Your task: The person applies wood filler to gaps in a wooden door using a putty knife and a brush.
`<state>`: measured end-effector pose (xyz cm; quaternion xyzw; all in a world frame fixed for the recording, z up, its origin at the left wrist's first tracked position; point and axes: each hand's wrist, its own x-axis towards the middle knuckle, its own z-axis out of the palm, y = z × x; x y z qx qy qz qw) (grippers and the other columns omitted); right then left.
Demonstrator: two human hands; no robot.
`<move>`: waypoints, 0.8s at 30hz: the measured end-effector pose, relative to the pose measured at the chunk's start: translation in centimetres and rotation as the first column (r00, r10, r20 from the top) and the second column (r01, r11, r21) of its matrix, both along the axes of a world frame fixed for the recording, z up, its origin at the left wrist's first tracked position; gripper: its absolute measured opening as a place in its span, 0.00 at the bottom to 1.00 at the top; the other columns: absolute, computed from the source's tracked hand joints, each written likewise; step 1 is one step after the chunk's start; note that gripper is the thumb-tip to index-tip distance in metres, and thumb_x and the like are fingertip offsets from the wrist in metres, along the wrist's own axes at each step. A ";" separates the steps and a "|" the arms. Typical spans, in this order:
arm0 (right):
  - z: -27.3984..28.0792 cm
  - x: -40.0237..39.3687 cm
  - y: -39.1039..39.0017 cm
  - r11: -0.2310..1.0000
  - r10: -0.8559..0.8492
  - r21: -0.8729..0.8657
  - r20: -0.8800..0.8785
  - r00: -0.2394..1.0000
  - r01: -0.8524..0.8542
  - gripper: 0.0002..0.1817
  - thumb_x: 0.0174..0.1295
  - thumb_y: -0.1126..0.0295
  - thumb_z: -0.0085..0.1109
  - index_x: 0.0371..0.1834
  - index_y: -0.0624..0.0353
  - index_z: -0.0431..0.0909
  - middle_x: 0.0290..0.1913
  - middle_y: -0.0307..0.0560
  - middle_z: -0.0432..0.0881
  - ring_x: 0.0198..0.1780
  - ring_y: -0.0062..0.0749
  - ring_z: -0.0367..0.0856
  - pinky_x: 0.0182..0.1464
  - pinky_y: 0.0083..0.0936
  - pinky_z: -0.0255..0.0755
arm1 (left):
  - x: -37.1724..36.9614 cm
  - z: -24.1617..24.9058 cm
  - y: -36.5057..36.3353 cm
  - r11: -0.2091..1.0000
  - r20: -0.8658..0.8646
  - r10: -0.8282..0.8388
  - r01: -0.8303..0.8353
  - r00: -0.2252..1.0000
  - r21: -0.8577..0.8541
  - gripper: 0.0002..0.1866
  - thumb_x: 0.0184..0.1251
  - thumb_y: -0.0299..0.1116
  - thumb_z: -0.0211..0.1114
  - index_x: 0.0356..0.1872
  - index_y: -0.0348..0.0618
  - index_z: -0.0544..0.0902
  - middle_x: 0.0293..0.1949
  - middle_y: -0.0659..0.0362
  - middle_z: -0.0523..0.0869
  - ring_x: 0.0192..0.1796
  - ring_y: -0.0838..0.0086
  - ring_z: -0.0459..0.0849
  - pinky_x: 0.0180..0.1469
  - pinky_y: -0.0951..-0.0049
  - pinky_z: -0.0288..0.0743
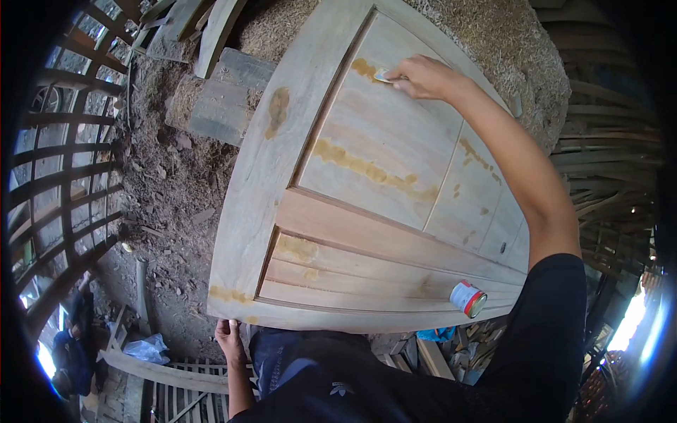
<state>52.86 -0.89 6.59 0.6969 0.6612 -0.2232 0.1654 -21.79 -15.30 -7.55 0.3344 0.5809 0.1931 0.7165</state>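
A large pale wooden door point(243, 190) with recessed panels lies in front of me. My right hand point(422, 77) is closed on a small putty knife point(381, 75), its blade on the far part of the upper panel at a yellowish-brown putty patch point(364, 69). A longer putty streak point(367, 169) crosses the same panel, with smaller patches elsewhere. My left hand point(230, 340) grips the door's near left corner, thumb and fingertips at the edge. On the door's near right part stands a small open tin point(467, 298) with a red and white label.
Sawdust and wood shavings point(486, 35) are heaped behind the door. Grey boards point(229, 99) lie on the littered ground at left, beside a wooden lattice point(70, 176). Another person point(74, 345) is at lower left. Stacked timber point(606, 141) lines the right.
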 end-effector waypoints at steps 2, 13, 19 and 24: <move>0.8 0.7 -2.2 0.992 -0.004 -0.127 0.097 0.995 0.016 0.15 0.64 0.67 0.63 0.54 0.48 0.87 0.44 0.56 0.88 0.47 0.56 0.86 0.50 0.45 0.79 | -0.2 0.0 -0.5 1.000 -0.006 -0.005 0.005 1.000 0.010 0.17 0.76 0.34 0.65 0.59 0.33 0.81 0.52 0.55 0.88 0.54 0.74 0.85 0.61 0.70 0.77; -1.9 -4.2 -7.1 0.864 -0.491 0.083 -0.080 0.867 0.497 0.14 0.63 0.68 0.60 0.50 0.58 0.87 0.33 0.62 0.87 0.33 0.52 0.86 0.41 0.42 0.79 | 1.6 1.4 0.2 1.000 -0.021 0.031 -0.031 0.999 0.001 0.17 0.76 0.38 0.67 0.53 0.33 0.81 0.49 0.57 0.87 0.51 0.75 0.85 0.59 0.70 0.79; -1.1 -2.5 -3.1 0.740 -0.664 0.069 -0.084 0.743 0.669 0.17 0.62 0.67 0.61 0.51 0.60 0.87 0.27 0.57 0.86 0.21 0.40 0.83 0.33 0.38 0.80 | 3.5 2.8 0.8 0.995 -0.047 0.094 -0.095 0.994 -0.036 0.15 0.77 0.37 0.65 0.53 0.34 0.81 0.48 0.57 0.87 0.50 0.75 0.85 0.58 0.70 0.79; 2.8 -4.8 -2.0 0.726 -0.528 -0.444 0.128 0.840 0.524 0.11 0.62 0.68 0.59 0.41 0.63 0.86 0.34 0.67 0.86 0.39 0.58 0.88 0.46 0.43 0.81 | 2.0 2.2 0.5 0.999 -0.029 0.032 -0.032 0.999 -0.016 0.15 0.77 0.36 0.65 0.54 0.35 0.81 0.49 0.57 0.87 0.48 0.76 0.85 0.57 0.69 0.80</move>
